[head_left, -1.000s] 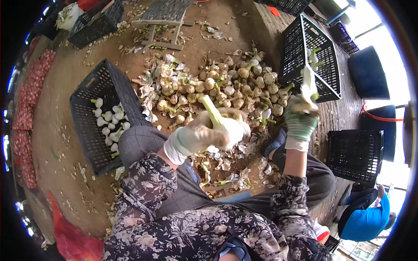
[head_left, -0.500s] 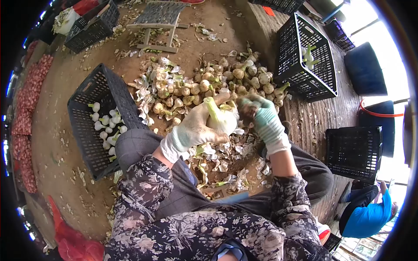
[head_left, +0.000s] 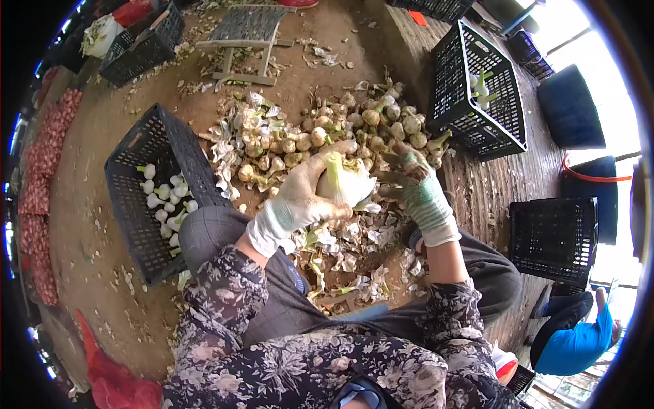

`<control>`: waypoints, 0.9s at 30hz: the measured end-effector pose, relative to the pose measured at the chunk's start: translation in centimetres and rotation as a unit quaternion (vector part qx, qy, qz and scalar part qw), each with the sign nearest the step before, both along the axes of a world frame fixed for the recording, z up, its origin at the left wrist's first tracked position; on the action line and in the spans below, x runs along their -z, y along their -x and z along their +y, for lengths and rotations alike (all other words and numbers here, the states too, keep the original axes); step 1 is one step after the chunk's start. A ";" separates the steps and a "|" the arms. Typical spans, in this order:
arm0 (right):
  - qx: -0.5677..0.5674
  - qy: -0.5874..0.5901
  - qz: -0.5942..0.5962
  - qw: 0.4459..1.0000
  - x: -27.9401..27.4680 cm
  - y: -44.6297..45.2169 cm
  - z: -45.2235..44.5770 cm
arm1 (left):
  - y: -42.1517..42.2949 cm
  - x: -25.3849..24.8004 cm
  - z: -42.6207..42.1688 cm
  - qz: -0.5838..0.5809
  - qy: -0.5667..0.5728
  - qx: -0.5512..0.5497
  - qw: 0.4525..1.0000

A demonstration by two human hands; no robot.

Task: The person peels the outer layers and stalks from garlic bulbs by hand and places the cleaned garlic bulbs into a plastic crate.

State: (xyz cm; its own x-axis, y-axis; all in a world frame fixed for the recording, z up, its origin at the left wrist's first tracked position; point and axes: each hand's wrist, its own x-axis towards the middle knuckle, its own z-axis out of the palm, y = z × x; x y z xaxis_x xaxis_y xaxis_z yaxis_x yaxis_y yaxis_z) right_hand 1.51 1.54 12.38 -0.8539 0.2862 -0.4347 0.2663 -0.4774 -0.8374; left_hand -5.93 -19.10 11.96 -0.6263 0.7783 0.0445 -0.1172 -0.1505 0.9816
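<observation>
My left hand (head_left: 300,194), in a white and pale green work glove, is wrapped around a large garlic bulb (head_left: 349,187). The bulb's cut green stem points up and its white skin shows on the right, with a loose flap of skin at its lower side. Just right of the bulb is my right hand (head_left: 420,191), gloved too, its dirt-darkened fingers apart and bent toward the bulb without closing on anything. Beyond both hands lies a heap of unpeeled garlic bulbs (head_left: 319,136). Peeled garlic skins (head_left: 351,238) cover the ground below my hands.
At left a black crate (head_left: 139,228) holds several clean white bulbs (head_left: 163,194). Another black crate (head_left: 480,123) with a few bulbs stands at upper right, and a black crate (head_left: 553,235) below it. A low stool (head_left: 245,31) is ahead. A person in blue (head_left: 575,344) sits far right.
My right hand has drawn slightly away from the bulb and its fingers have spread. My left hand has turned the bulb a little, so its stem stands more upright.
</observation>
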 end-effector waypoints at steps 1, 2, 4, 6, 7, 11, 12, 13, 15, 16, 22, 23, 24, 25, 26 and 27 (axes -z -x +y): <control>-0.040 0.048 0.046 0.997 -0.3 -0.7 -1.1 | -0.4 0.2 0.0 0.011 0.003 -0.005 1.000; -0.097 -0.066 0.040 0.992 0.0 -1.1 -2.1 | -0.6 -0.4 0.3 -0.038 0.018 -0.005 0.999; -0.094 -0.133 0.031 0.986 0.2 -0.9 -3.8 | -0.5 0.3 0.7 -0.014 0.022 -0.022 0.999; -0.017 -0.099 0.057 0.993 0.2 -0.4 -5.5 | -0.3 1.7 1.0 -0.090 -0.034 -0.077 0.992; 0.004 -0.116 0.090 0.989 0.3 -0.1 -6.3 | -0.5 2.5 1.2 -0.157 -0.062 -0.119 0.978; -0.054 -0.131 0.025 0.990 0.3 0.2 -7.8 | -0.6 2.6 1.4 -0.345 -0.068 -0.239 0.905; 0.009 -0.029 0.003 1.000 -0.4 0.6 -7.5 | -0.4 2.7 1.4 -0.355 -0.154 -0.216 0.896; 0.077 0.075 -0.022 0.994 -0.6 1.0 -6.8 | -0.3 2.8 1.4 -0.363 -0.236 -0.190 0.881; 0.157 0.400 0.037 0.902 4.9 1.6 -3.9 | -0.3 1.7 1.1 -0.368 -0.216 -0.164 0.890; 0.140 0.418 0.047 0.896 5.9 1.2 -2.9 | -0.1 2.1 1.0 -0.366 -0.233 -0.147 0.889; -0.035 -0.060 0.051 0.996 1.1 0.3 -7.3 | -0.3 2.0 2.2 -0.377 -0.137 -0.226 0.888; 0.003 -0.047 0.065 0.997 1.5 0.6 -7.1 | -0.2 2.1 2.3 -0.352 -0.137 -0.234 0.896; 0.004 -0.057 0.039 0.998 1.9 0.9 -6.1 | 0.1 3.6 2.1 -0.359 -0.109 -0.255 0.891; 0.006 -0.066 0.011 0.998 2.5 1.1 -4.9 | 0.3 5.0 1.7 -0.367 -0.080 -0.276 0.885; 0.027 -0.066 -0.021 0.997 4.2 1.4 -3.7 | 0.0 4.3 1.6 -0.340 -0.081 -0.271 0.897; 0.007 -0.039 -0.017 0.999 5.0 1.3 -2.7 | -0.4 3.0 1.5 -0.312 -0.082 -0.265 0.909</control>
State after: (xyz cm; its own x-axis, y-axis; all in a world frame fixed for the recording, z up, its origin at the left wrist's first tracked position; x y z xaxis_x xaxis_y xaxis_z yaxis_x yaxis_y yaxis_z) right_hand 0.16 -1.20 7.36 -0.8342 0.3326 -0.4398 0.2889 -0.4157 -0.8624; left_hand -5.56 -17.64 8.91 -0.8541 0.3755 -0.3600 -0.5122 -0.4864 0.7079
